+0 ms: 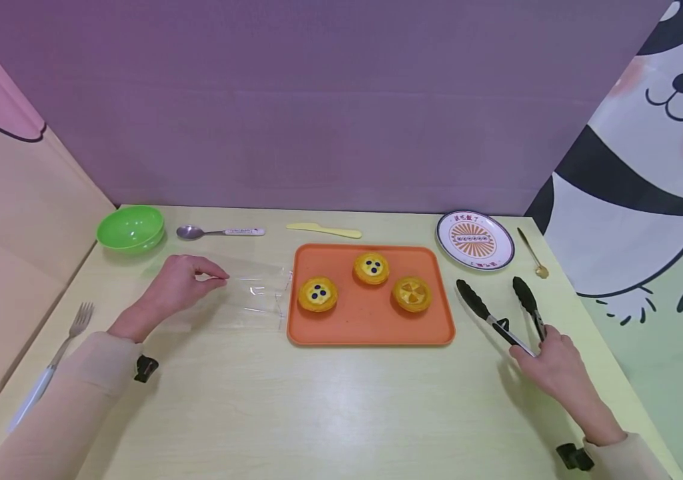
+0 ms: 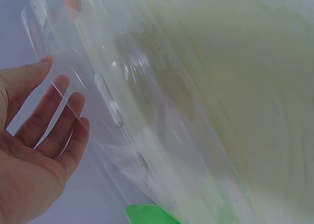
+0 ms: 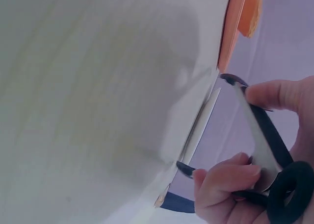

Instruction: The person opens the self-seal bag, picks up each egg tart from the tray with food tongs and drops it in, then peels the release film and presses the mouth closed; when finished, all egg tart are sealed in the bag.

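Between thumb and forefinger, my left hand (image 1: 188,281) pinches the edge of a clear plastic bag (image 1: 254,293). In the left wrist view the bag (image 2: 142,87) spreads in front of that hand (image 2: 44,126). My right hand (image 1: 560,370) holds metal tongs (image 1: 500,323) with black tips, their arms spread apart above the table's right side. The right wrist view shows the tongs (image 3: 260,150) gripped between thumb and fingers. Between the hands, an orange tray (image 1: 353,327) bears three egg tarts, two with dark dots (image 1: 318,294) and one with yellow wedges (image 1: 411,294).
A green bowl (image 1: 131,230), a spoon (image 1: 221,232) and a yellow knife (image 1: 324,230) lie along the back. At right are a patterned plate (image 1: 475,241) and a small gold spoon (image 1: 533,253). A fork (image 1: 53,363) lies by the left arm.
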A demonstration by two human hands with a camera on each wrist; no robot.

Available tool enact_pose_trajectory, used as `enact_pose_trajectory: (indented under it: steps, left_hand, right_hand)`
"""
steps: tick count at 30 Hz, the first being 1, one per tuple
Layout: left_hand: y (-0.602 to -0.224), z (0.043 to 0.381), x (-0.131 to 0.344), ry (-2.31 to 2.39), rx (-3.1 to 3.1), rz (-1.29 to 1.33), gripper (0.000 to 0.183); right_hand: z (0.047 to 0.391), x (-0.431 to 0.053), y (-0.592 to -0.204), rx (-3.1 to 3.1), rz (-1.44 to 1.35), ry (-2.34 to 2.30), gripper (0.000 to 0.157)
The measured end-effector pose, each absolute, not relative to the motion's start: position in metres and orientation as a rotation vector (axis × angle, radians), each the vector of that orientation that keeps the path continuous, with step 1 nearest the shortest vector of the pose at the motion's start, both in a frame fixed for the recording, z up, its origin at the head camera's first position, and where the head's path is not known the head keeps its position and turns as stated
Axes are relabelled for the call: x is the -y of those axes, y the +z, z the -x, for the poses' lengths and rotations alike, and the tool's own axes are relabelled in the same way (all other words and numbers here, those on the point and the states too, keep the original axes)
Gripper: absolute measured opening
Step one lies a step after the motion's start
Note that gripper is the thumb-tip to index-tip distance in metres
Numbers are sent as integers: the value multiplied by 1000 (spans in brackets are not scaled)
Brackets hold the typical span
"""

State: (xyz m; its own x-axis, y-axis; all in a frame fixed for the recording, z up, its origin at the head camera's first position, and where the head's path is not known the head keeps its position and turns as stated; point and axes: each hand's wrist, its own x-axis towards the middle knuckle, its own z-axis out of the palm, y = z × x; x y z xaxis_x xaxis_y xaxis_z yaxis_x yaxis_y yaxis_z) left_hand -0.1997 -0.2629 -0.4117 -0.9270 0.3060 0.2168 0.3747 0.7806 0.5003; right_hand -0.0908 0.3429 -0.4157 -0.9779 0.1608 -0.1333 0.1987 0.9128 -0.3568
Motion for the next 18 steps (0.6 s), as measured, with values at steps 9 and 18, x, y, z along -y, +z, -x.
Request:
enact_pose_trajectory:
  steps: [9, 18]
  left_hand:
    - [-410, 199, 262, -839, 2874, 522, 13]
    - [-412, 200, 261, -846, 2876, 512, 13]
  right_hand:
    - [89, -349, -409, -3114, -207, -630, 87]
    - [98, -343, -395, -3211, -78, -634, 90]
